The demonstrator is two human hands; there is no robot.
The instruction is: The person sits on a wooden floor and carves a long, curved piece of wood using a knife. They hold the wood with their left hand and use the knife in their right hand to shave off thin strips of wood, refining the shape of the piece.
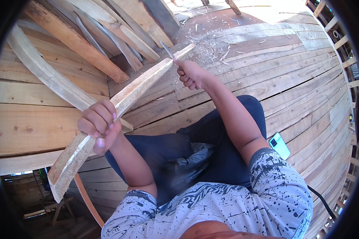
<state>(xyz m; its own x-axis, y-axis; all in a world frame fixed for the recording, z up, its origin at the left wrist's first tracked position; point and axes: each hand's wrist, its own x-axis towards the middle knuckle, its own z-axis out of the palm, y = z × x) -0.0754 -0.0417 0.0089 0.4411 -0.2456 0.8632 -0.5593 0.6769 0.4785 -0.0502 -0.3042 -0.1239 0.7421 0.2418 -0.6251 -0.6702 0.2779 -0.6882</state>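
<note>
My left hand (99, 123) is wrapped round a long, slightly curved piece of wood (139, 83) at about its lower third. The piece slants from the lower left up to the far middle, its thick end nearer me and its far end tapering. In my right hand (190, 74), closed in a fist, is a knife (167, 49); its handle is mostly hidden by the fingers. The blade points up and left and crosses the wood close to the tapered end. Whether it cuts into the wood or only touches it, I cannot tell.
Loose boards (73, 38) lean at the upper left, beside a curved timber (50, 75). Wood shavings (211, 44) litter the plank floor (243, 73) ahead. A light-blue phone (280, 146) lies by my right knee. At the lower left an opening (32, 199) drops to a darker space.
</note>
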